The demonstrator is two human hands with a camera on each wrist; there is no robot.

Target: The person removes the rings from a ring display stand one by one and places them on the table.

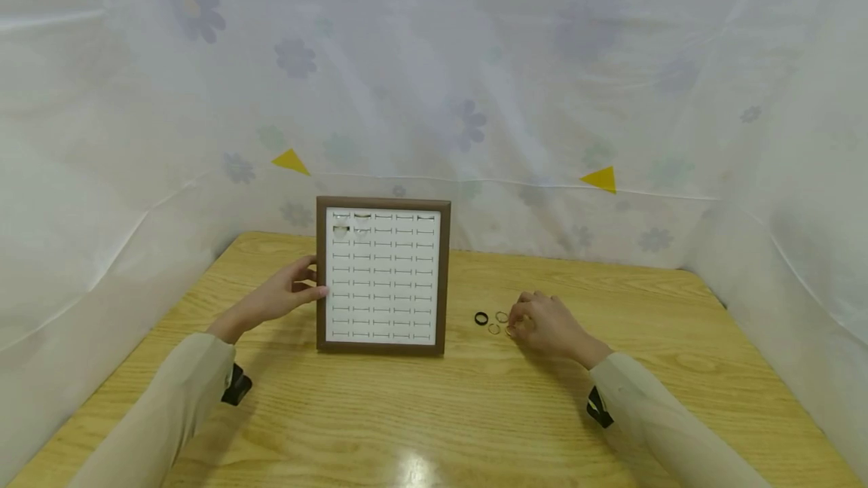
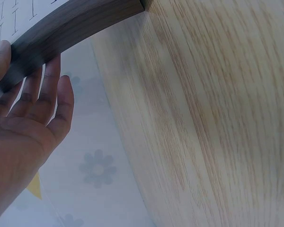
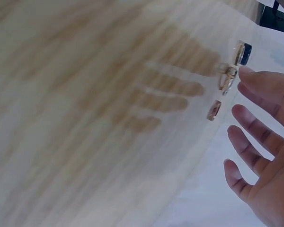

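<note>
From the head camera, I see a pale wooden table (image 1: 475, 413) walled in by white flower-printed sheeting (image 1: 475, 96). A square ring display board with a dark brown wooden frame and rows of white slotted padding (image 1: 383, 277) stands tilted up in front of me, a few rings already seated in its top-left slots. My left hand (image 1: 281, 296) rests against the board's left edge, fingers nearly straight, thumb lying on the frame. My right hand (image 1: 545, 322) is palm-down on the table to the right of the board, its fingertips touching a small cluster of loose rings (image 1: 498, 321). A black ring (image 1: 481, 318) sits farthest left, the thin gold ones closer to my fingers. The cluster lies just left of my right fingertips, between them and the board, and well apart from my left hand, so my right hand is clearly the nearer one. From the left wrist camera, my left fingers (image 2: 49, 90) are extended and relaxed beneath the brown frame (image 2: 66, 28), thumb tip on top of it, steadying rather than gripping. From the right wrist camera, my right hand (image 3: 265, 142) is spread wide and holding nothing; the rings (image 3: 227, 80) lie in a short row just beyond my index fingertip, the dark one at the far end.
</note>
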